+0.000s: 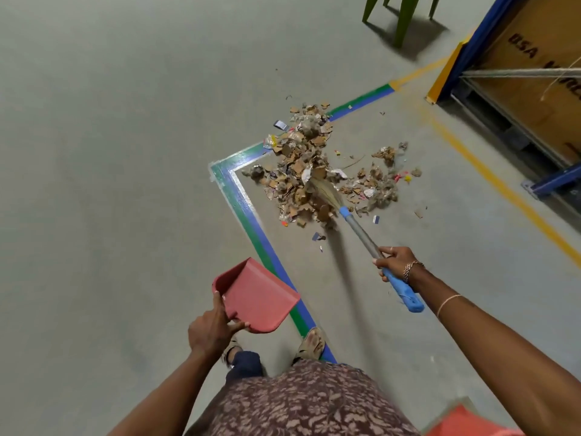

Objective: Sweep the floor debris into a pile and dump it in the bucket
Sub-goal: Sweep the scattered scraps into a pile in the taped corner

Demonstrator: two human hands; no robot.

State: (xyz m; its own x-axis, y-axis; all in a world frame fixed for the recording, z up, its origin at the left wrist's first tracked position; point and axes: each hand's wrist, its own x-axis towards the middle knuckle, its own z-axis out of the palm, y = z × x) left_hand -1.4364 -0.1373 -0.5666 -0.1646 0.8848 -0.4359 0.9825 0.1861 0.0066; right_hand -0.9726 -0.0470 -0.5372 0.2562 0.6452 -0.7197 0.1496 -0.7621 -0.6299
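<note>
The fingers [384, 262] of the right hand [398, 263] are curled tightly round the broom [361, 236] where its grey shaft meets the blue grip, and the end of the grip sticks out past the braceleted wrist. From there the shaft slants forward and left, down to the straw bristles [322, 188]. These lie in the middle of the debris [301, 171], a loose heap of torn cardboard, paper scraps, wrappers and dust on the grey floor [110, 152], with a thinner scatter spreading to its right. The left hand [210, 329] grips one edge of a red dustpan [262, 297], thumb over the rim and fingers curled beneath, holding it tilted close to the body and well apart from the heap. Green-and-blue tape [248, 215] turns a corner just left of the heap, and one arm of it runs back under the dustpan to a sandalled foot [311, 341]. Farther right a yellow line [503, 184] crosses the floor beside a blue rack [471, 48] holding a wooden crate [534, 89]. Green chair legs [402, 20] stand at the top. A red-orange shape [465, 420] is cut off at the bottom right, and I cannot tell what it is.
</note>
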